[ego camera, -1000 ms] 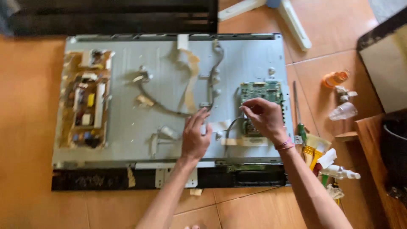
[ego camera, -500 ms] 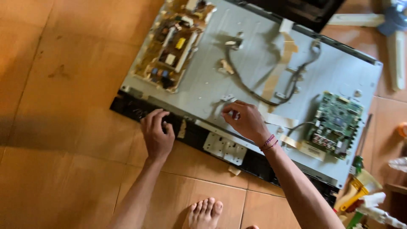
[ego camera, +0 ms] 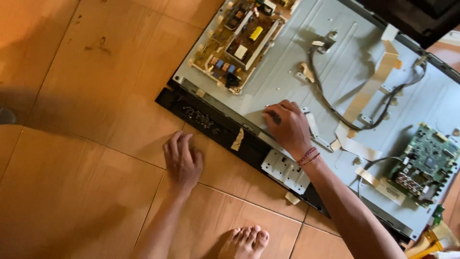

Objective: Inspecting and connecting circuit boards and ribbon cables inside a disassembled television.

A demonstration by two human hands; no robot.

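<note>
An orange-brown tiled floor (ego camera: 72, 182) fills the left and lower parts of the frame. Across the upper right lies the opened back of a flat television (ego camera: 345, 62), a grey metal panel set at a slant, with its black bottom bezel (ego camera: 211, 122) running diagonally from the centre toward the lower right. In the top centre a tan power board (ego camera: 242, 41) is mounted on the panel; at the right edge sits a green main board (ego camera: 424, 165). Black cables (ego camera: 335, 108) and a pale flat ribbon (ego camera: 371, 88) cross the metal between the two boards, and a white button strip (ego camera: 285, 170) sits on the bezel below the centre. A scrap of beige tape (ego camera: 237, 140) lies on the bezel.

The right hand (ego camera: 287, 127), a red thread band at its wrist, rests palm down on the lower edge of the metal panel, fingers curled; whether it pinches anything underneath cannot be told. The left hand (ego camera: 182, 160) lies flat on the floor just beside the bezel, fingers together and pointing at it, holding nothing. A bare foot (ego camera: 244, 242) shows at the bottom centre. A yellow object (ego camera: 426, 249) peeks in at the lower right corner.
</note>
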